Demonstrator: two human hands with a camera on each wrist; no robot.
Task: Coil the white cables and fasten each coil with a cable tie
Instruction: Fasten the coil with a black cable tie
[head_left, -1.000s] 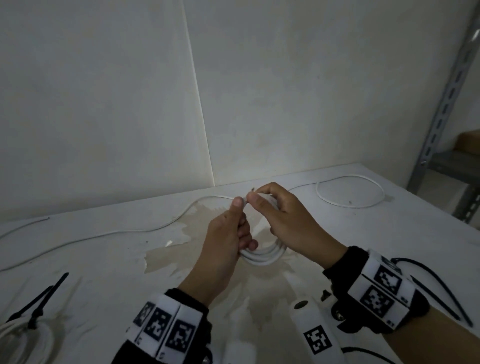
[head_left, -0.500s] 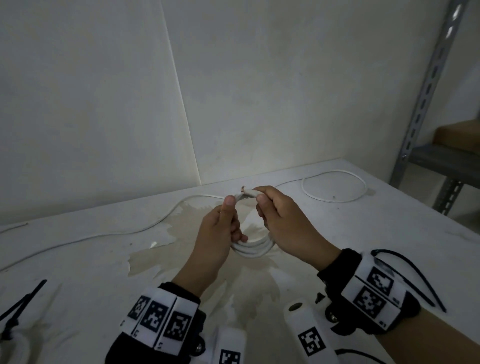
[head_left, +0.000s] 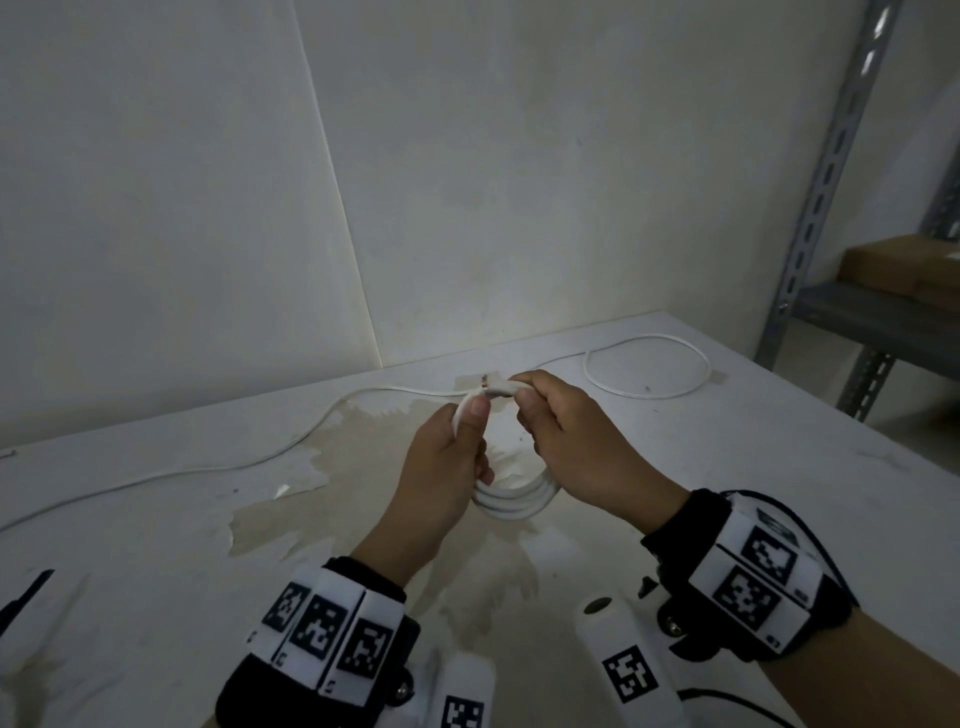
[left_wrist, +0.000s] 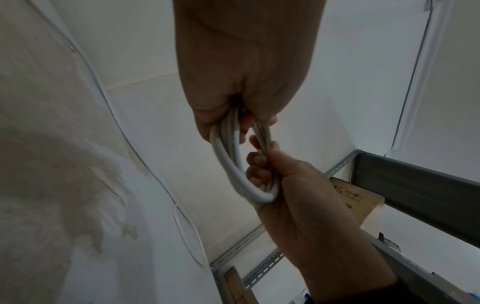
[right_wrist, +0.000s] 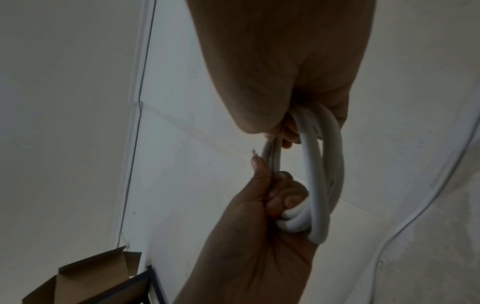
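Note:
A small coil of white cable (head_left: 514, 501) hangs in the air above the table, held by both hands. My left hand (head_left: 447, 467) grips its left side, thumb pressed on the strands near the top. My right hand (head_left: 566, 441) pinches the top of the coil, where the cut cable end (head_left: 485, 385) pokes out to the left. The left wrist view shows the same coil (left_wrist: 233, 166) looped between the two fists, and the right wrist view shows the coil (right_wrist: 319, 176) as several strands. A second white cable (head_left: 649, 369) lies loose on the table behind, trailing left.
The white table (head_left: 156, 571) has a stained, peeling patch under my hands. A black cable tie (head_left: 23, 597) shows at the left edge. A metal shelf rack (head_left: 831, 182) with a cardboard box (head_left: 904, 270) stands at the right. White walls are close behind.
Both hands with the coil have shifted slightly right and toward me in the view. The cable end now sticks out more plainly at the top. The tied coil at lower left has left the frame.

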